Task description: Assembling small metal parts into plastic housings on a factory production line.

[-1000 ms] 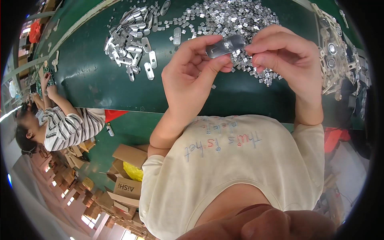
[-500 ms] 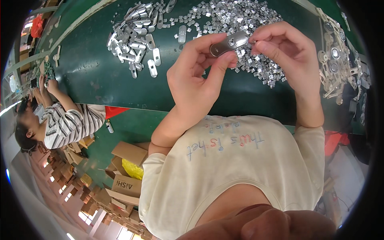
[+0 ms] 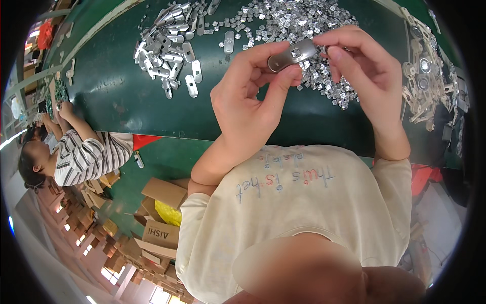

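My left hand [image 3: 243,99] is closed on an oblong silver metal plate [image 3: 281,61] with rounded ends, pinched between thumb and fingers. A small shiny square detail [image 3: 296,52] shows near the middle of the plate. At the plate's right end, my right hand [image 3: 373,71] is closed in a pinch around a small metal piece [image 3: 324,49], mostly covered by the fingertips. My right index fingertip is close to the plate's end; whether they touch I cannot tell. Beneath both hands lies a large heap of small square metal pieces [image 3: 298,20].
Oblong metal plates [image 3: 169,50] lie piled at the left on the green table [image 3: 152,111], and a single plate [image 3: 229,42] lies nearer the heap. Pale flat parts [image 3: 422,76] hang at the right. A co-worker in stripes [image 3: 83,157] sits left. Open cardboard boxes [image 3: 162,233] stand below.
My right thumb and fingers have shifted slightly at the plate's end, with the index finger reaching nearer to it. The plate in my left hand has barely moved.
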Demonstrator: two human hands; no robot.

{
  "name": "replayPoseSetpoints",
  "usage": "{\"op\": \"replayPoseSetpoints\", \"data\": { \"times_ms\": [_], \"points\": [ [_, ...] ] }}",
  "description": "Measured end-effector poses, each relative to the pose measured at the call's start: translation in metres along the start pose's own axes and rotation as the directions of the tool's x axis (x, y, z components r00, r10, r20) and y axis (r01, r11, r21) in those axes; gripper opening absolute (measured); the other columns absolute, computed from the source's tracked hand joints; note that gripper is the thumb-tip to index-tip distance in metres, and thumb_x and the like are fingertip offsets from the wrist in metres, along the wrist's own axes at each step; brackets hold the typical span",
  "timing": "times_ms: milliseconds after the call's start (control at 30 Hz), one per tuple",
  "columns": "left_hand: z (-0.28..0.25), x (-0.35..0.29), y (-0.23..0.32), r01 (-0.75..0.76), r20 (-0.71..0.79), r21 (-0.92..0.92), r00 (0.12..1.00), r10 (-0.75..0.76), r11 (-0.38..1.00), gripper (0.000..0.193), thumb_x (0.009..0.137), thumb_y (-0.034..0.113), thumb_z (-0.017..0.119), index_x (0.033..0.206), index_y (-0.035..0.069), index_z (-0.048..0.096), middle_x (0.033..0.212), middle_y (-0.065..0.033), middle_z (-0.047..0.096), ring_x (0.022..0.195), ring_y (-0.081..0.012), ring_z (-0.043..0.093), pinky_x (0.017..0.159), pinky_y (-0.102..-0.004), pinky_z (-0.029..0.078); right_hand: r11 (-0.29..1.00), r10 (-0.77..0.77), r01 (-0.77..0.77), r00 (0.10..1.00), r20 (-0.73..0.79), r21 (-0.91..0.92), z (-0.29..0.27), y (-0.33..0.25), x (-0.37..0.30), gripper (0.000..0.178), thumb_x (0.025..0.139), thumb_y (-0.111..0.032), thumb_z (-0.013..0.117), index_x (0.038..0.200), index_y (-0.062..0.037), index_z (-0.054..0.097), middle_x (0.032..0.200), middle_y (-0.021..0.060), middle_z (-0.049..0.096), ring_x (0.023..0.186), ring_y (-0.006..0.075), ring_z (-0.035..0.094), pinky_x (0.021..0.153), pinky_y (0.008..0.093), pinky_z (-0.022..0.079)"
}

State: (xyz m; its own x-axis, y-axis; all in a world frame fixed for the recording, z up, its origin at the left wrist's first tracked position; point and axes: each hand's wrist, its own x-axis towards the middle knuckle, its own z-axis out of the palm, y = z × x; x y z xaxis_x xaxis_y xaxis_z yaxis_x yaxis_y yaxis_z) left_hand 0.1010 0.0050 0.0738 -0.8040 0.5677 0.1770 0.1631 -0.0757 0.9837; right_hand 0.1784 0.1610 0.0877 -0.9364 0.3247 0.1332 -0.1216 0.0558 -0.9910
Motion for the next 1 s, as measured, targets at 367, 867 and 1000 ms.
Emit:
{"op": "replayPoseSetpoints", "data": {
  "times_ms": [367,867,1000],
  "points": [
    [0.009,-0.006,-0.01,-0.043,0.021,-0.032,0.999,0.044,0.999,0.023,0.078,-0.011,0.056,0.1,-0.004,0.057,0.087,-0.0089,0.062,0.071,-0.0136,0.063,0.063,-0.0231,0.052,0.973,-0.194,0.202,0.978,0.077,-0.116,0.006,0.016,0.001,0.019,0.076,0.008,0.058,0.093,0.0016,0.056,0.096,0.0068,0.049,0.086,0.0112,0.049,0.073,0.0229,0.041],
    [-0.011,0.005,-0.033,0.218,0.03,-0.178,0.976,-0.216,0.96,0.027,0.079,-0.006,0.06,0.105,-0.005,0.053,0.08,-0.0091,0.062,0.068,-0.0125,0.062,0.063,-0.0204,0.049,0.993,0.104,-0.091,0.972,0.21,-0.071,-0.011,0.015,0.027,0.034,0.086,-0.008,0.056,0.118,-0.003,0.046,0.103,0.0078,0.054,0.101,0.0138,0.052,0.082,0.0283,0.046],
    [-0.016,0.014,-0.056,0.232,0.061,-0.175,0.973,-0.225,0.957,0.026,0.08,-0.005,0.06,0.105,-0.006,0.053,0.079,-0.0091,0.062,0.069,-0.0124,0.061,0.064,-0.0214,0.049,0.635,-0.101,0.007,0.992,-0.074,-0.772,-0.098,0.057,0.105,0.056,0.077,-0.029,0.066,0.122,-0.0034,0.043,0.111,0.0198,0.052,0.106,0.03,0.051,0.089,0.0385,0.042]
  ]
}}
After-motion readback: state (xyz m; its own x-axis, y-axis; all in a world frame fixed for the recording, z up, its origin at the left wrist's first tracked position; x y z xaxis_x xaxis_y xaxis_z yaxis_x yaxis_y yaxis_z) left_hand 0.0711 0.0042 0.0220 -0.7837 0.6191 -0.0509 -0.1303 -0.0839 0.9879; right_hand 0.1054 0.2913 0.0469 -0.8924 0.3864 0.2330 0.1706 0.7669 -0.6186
